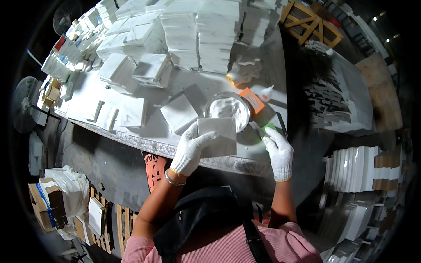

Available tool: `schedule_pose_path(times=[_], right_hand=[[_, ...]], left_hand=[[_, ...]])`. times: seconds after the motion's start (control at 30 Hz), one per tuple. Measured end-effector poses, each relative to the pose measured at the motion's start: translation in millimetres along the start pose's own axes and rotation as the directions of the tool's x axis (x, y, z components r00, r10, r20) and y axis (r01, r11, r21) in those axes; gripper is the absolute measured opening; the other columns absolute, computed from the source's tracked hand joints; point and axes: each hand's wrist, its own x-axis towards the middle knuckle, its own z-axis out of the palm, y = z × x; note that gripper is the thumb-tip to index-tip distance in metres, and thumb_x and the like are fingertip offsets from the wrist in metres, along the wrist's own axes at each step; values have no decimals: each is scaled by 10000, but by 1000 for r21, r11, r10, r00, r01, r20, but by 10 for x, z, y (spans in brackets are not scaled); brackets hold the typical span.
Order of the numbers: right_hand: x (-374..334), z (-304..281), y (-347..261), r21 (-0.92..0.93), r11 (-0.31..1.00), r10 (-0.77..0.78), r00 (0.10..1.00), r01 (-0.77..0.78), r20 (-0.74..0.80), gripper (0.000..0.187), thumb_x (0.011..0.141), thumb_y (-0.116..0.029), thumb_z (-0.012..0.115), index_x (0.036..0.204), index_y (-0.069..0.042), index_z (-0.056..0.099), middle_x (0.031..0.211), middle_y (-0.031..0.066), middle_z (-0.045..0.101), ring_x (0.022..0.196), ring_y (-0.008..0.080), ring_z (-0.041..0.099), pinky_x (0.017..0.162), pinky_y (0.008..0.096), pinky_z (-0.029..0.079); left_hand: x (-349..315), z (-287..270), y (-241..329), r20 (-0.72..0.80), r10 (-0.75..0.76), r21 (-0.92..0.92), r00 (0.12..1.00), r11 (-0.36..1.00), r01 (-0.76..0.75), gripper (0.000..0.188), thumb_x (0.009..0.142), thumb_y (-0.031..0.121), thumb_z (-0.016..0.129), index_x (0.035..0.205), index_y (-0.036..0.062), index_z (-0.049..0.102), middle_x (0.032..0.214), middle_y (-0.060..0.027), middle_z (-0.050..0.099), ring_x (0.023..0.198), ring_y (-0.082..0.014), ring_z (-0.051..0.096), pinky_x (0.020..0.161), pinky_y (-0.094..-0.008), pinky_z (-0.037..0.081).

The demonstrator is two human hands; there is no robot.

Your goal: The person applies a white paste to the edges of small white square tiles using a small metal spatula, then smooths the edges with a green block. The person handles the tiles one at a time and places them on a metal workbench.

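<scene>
My left hand point(189, 151), in a white knit glove, grips a square white marble tile point(221, 139) by its left side, the thumb lying across its face. The tile is tilted above the table's front edge. To its right, my gloved right hand point(279, 153) pinches what looks like a small putty knife point(254, 126); its pale blade points towards the bowl, its handle mostly hidden. Just beyond the tile stands a round metal bowl point(210, 101) with white paste in it. A green item point(269, 126) lies by my right fingertips, partly covered.
The stone-edged table point(153, 136) holds another loose tile point(179, 112), short tile piles point(152, 70) and tall tile stacks point(215, 37). Right of the bowl are an orange box point(252, 101), a small white bottle point(266, 92) and a crumpled cloth point(245, 71). A fan point(26, 105) stands at far left.
</scene>
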Motion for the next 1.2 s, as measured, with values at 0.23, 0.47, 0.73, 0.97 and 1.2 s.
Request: schedule_pose_path(times=[0.23, 0.47, 0.73, 0.97, 1.2], right_hand=[[-451, -375, 194, 63, 973, 228, 971, -224, -67, 300, 900, -67, 704, 1196, -16, 695, 1071, 108, 729, 796, 112, 643, 700, 256, 535], [-696, -651, 307, 208, 919, 366, 921, -335, -135, 312, 915, -100, 699, 1221, -43, 697, 1003, 60, 716, 722, 80, 594, 639, 230, 493], [-762, -831, 428, 369, 824, 474, 880, -430, -32, 250, 945, -149, 665, 1152, -9, 683, 850, 17, 669, 670, 42, 565, 587, 193, 445], [-383, -601, 556, 284, 845, 451, 889, -454, 79, 165, 947, -159, 651, 1063, -47, 690, 800, -4, 670, 632, 37, 571, 537, 196, 419], [-179, -686, 580, 197, 936, 331, 920, -292, -208, 145, 944, -131, 648, 1061, -63, 701, 815, -14, 665, 634, 23, 549, 531, 188, 415]], left_hand=[[-106, 217, -470, 187, -348, -226, 919, 895, 385, 331, 932, 36, 622, 1255, -25, 578, 1158, -119, 679, 1012, -208, 678, 904, -333, 538], [52, 417, -784, 268, -402, -112, 875, 889, 443, 354, 950, 53, 603, 1297, -13, 565, 1199, -99, 659, 1088, -185, 642, 961, -334, 516], [77, 612, -909, 330, -470, 114, 819, 881, 459, 355, 923, 45, 603, 1265, -49, 587, 1173, -98, 662, 1044, -185, 645, 949, -325, 509], [217, 817, -950, 318, -519, 235, 793, 854, 464, 356, 911, 41, 602, 1259, -28, 574, 1151, -97, 646, 1039, -199, 636, 925, -334, 514], [461, 929, -987, 300, -356, 96, 885, 934, 343, 356, 927, 59, 603, 1273, -14, 570, 1140, -88, 638, 1020, -175, 613, 866, -319, 509]])
